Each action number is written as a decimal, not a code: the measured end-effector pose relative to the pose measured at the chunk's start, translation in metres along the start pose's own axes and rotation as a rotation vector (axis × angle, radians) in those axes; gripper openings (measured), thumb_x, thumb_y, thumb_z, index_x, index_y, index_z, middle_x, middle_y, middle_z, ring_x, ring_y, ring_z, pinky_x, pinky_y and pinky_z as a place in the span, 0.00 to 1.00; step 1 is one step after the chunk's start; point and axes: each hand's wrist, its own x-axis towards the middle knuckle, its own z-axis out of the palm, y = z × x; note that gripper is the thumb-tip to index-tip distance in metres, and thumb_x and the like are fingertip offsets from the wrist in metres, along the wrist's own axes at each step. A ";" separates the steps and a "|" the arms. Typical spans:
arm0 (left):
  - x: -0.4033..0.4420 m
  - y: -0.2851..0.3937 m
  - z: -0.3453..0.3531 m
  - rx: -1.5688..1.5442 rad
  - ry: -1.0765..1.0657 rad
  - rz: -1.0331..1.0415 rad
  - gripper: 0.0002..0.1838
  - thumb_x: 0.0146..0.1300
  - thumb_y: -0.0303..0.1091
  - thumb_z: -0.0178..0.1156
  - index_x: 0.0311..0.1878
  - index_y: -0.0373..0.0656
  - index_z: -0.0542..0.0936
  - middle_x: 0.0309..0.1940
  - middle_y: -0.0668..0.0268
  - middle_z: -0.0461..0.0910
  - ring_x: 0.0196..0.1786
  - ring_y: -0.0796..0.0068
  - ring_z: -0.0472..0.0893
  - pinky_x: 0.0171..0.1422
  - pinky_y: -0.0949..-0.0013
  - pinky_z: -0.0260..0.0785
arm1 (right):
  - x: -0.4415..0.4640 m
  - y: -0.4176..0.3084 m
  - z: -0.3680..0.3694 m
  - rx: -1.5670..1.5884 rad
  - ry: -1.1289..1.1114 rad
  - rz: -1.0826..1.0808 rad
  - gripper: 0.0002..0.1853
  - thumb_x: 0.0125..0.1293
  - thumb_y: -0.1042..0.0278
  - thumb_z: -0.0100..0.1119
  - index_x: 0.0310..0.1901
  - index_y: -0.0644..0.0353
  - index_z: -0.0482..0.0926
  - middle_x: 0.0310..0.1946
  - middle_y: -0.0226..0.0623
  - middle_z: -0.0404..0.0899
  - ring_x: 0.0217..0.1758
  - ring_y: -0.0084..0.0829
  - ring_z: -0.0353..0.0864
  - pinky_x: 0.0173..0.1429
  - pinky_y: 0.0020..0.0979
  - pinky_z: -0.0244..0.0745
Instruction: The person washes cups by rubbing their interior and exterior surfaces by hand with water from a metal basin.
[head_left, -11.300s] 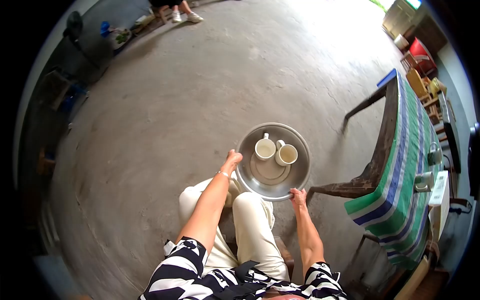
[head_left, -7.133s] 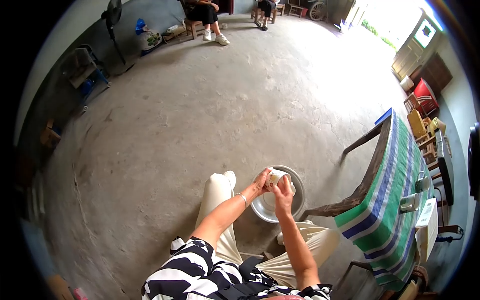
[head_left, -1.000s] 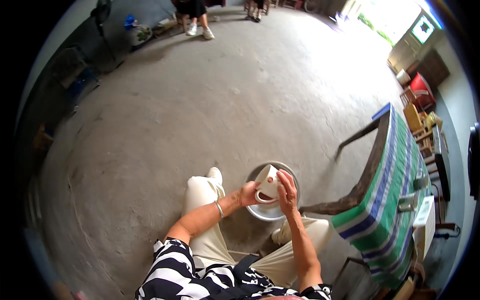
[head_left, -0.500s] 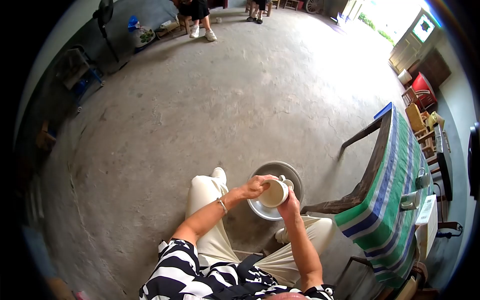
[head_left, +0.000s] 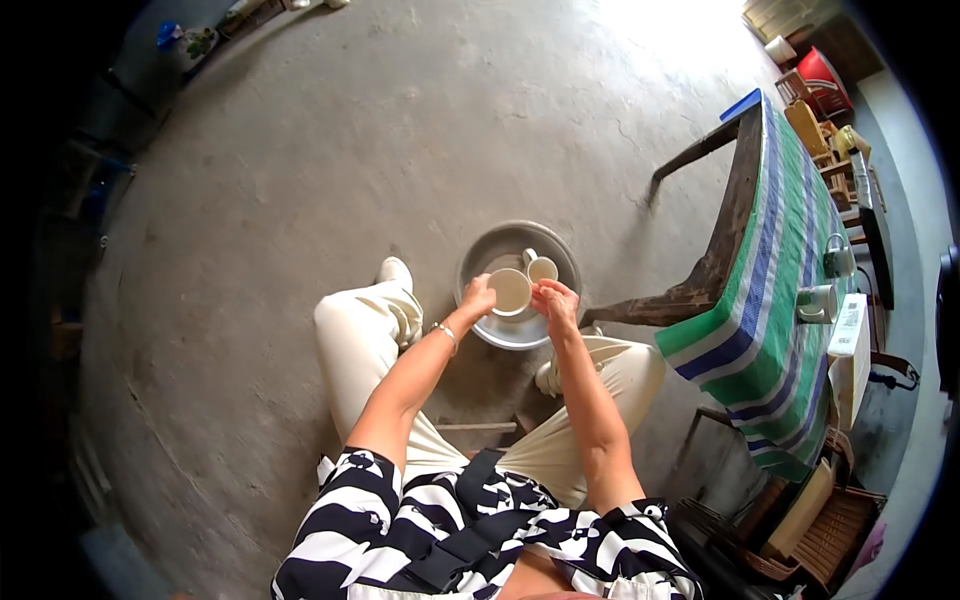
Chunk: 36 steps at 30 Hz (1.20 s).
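Left hand (head_left: 478, 295) grips white, round, ceramic-looking mug (head_left: 510, 291), mouth up, over middle of round silver metal basin (head_left: 482, 249). Right hand (head_left: 555, 299), fingers bunched, meets mug's opposite side; whether gripping, cannot tell. Advisable: firm left hold, clear of second white mug (head_left: 542, 270) near basin's far-right rim.

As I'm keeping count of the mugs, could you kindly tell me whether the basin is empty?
No, one mug rests in the basin, near another mug held by the left hand.
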 end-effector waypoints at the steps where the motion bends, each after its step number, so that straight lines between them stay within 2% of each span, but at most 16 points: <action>1: 0.021 -0.032 0.011 0.104 0.070 0.063 0.17 0.52 0.30 0.47 0.46 0.41 0.76 0.39 0.46 0.78 0.45 0.49 0.78 0.50 0.55 0.69 | 0.000 0.007 -0.004 0.040 0.070 0.152 0.14 0.57 0.74 0.53 0.46 0.65 0.75 0.36 0.39 0.80 0.37 0.29 0.79 0.42 0.31 0.78; 2: 0.040 -0.065 0.016 0.205 0.142 0.131 0.16 0.53 0.31 0.48 0.45 0.42 0.77 0.39 0.46 0.78 0.45 0.49 0.78 0.50 0.55 0.69 | 0.000 0.012 -0.008 0.029 0.079 0.165 0.14 0.57 0.74 0.53 0.46 0.65 0.75 0.36 0.39 0.80 0.37 0.29 0.79 0.42 0.31 0.78; 4: 0.038 -0.075 0.012 0.244 0.141 0.009 0.15 0.54 0.33 0.49 0.44 0.45 0.77 0.41 0.50 0.79 0.48 0.51 0.77 0.50 0.55 0.69 | 0.011 0.021 -0.015 0.048 0.182 0.314 0.16 0.56 0.76 0.51 0.49 0.64 0.73 0.35 0.40 0.79 0.37 0.33 0.79 0.39 0.34 0.80; 8: 0.046 -0.090 0.021 0.260 0.231 -0.216 0.16 0.55 0.33 0.50 0.47 0.46 0.77 0.42 0.53 0.79 0.49 0.53 0.77 0.52 0.56 0.69 | 0.043 0.060 -0.032 -0.026 0.261 0.310 0.22 0.53 0.77 0.52 0.53 0.60 0.70 0.32 0.36 0.76 0.33 0.33 0.76 0.38 0.36 0.79; 11: 0.059 -0.104 0.026 0.228 0.222 -0.258 0.15 0.56 0.33 0.50 0.48 0.46 0.74 0.43 0.51 0.79 0.49 0.50 0.77 0.52 0.53 0.69 | 0.068 0.084 -0.040 -0.012 0.155 0.323 0.32 0.52 0.79 0.54 0.62 0.57 0.63 0.24 0.28 0.68 0.18 0.21 0.64 0.20 0.26 0.63; 13: 0.074 -0.131 0.053 0.173 0.409 -0.268 0.12 0.56 0.33 0.50 0.45 0.46 0.73 0.41 0.50 0.78 0.48 0.48 0.76 0.52 0.53 0.69 | 0.091 0.109 -0.053 -0.110 0.123 0.297 0.36 0.52 0.77 0.58 0.65 0.56 0.59 0.19 0.25 0.65 0.17 0.20 0.63 0.19 0.27 0.61; 14: 0.074 -0.115 0.046 0.052 0.288 -0.355 0.12 0.55 0.32 0.51 0.44 0.46 0.73 0.43 0.51 0.77 0.49 0.48 0.76 0.52 0.53 0.69 | 0.105 0.131 -0.067 -0.056 0.104 0.266 0.37 0.53 0.78 0.59 0.66 0.54 0.58 0.16 0.25 0.63 0.15 0.19 0.62 0.18 0.26 0.58; 15: 0.088 -0.125 0.050 0.239 0.307 -0.262 0.12 0.54 0.31 0.52 0.43 0.46 0.73 0.42 0.51 0.78 0.48 0.48 0.76 0.52 0.53 0.68 | 0.118 0.121 -0.052 -0.167 0.099 0.319 0.38 0.53 0.79 0.59 0.67 0.53 0.56 0.16 0.24 0.62 0.14 0.19 0.61 0.17 0.24 0.57; 17: 0.090 -0.117 0.049 0.172 0.363 -0.277 0.12 0.53 0.29 0.52 0.43 0.47 0.74 0.39 0.52 0.79 0.46 0.47 0.76 0.51 0.53 0.68 | 0.123 0.128 -0.050 -0.140 0.098 0.369 0.39 0.53 0.79 0.58 0.67 0.49 0.56 0.16 0.24 0.62 0.14 0.18 0.60 0.17 0.22 0.57; 20: 0.104 -0.117 0.048 0.216 0.299 -0.298 0.13 0.55 0.30 0.50 0.44 0.48 0.74 0.39 0.53 0.79 0.46 0.49 0.78 0.48 0.51 0.70 | 0.130 0.135 -0.047 -0.324 0.054 0.350 0.35 0.53 0.72 0.62 0.64 0.51 0.61 0.23 0.27 0.70 0.20 0.20 0.66 0.22 0.24 0.63; 26: 0.121 -0.114 0.050 0.223 0.334 -0.289 0.17 0.52 0.28 0.50 0.47 0.48 0.76 0.42 0.54 0.79 0.47 0.50 0.77 0.52 0.52 0.68 | 0.142 0.174 -0.042 -0.358 0.107 0.382 0.28 0.48 0.74 0.62 0.55 0.60 0.71 0.23 0.28 0.73 0.19 0.20 0.67 0.22 0.24 0.63; 29: 0.132 -0.115 0.049 0.224 0.376 -0.281 0.17 0.51 0.28 0.51 0.46 0.47 0.76 0.42 0.54 0.79 0.46 0.50 0.77 0.52 0.52 0.68 | 0.147 0.197 -0.051 -0.562 0.296 0.128 0.16 0.46 0.72 0.60 0.40 0.67 0.81 0.29 0.37 0.81 0.27 0.28 0.78 0.39 0.28 0.74; 30: 0.132 -0.109 0.047 0.239 0.317 -0.297 0.17 0.51 0.28 0.51 0.46 0.47 0.76 0.42 0.55 0.79 0.46 0.50 0.77 0.52 0.53 0.68 | 0.147 0.203 -0.055 -0.564 0.295 0.135 0.16 0.46 0.72 0.60 0.40 0.67 0.81 0.29 0.37 0.81 0.27 0.28 0.78 0.39 0.28 0.74; 32: 0.138 -0.116 0.053 0.226 0.368 -0.263 0.17 0.51 0.28 0.50 0.46 0.47 0.76 0.42 0.55 0.79 0.46 0.50 0.77 0.52 0.53 0.68 | 0.152 0.218 -0.067 -0.620 0.290 -0.151 0.10 0.45 0.70 0.57 0.29 0.63 0.83 0.14 0.24 0.72 0.17 0.16 0.67 0.22 0.21 0.62; 34: 0.143 -0.114 0.056 0.193 0.380 -0.248 0.13 0.53 0.28 0.51 0.44 0.45 0.75 0.41 0.53 0.79 0.47 0.49 0.77 0.52 0.52 0.68 | 0.145 0.208 -0.068 -0.582 0.307 -0.143 0.10 0.45 0.67 0.56 0.27 0.63 0.83 0.14 0.24 0.72 0.17 0.16 0.68 0.22 0.21 0.63; 36: 0.146 -0.116 0.058 0.189 0.369 -0.246 0.14 0.54 0.28 0.50 0.45 0.45 0.75 0.41 0.52 0.79 0.48 0.48 0.76 0.53 0.52 0.67 | 0.142 0.195 -0.066 -0.729 0.333 -0.002 0.13 0.46 0.68 0.57 0.33 0.61 0.83 0.24 0.39 0.82 0.29 0.30 0.81 0.39 0.31 0.75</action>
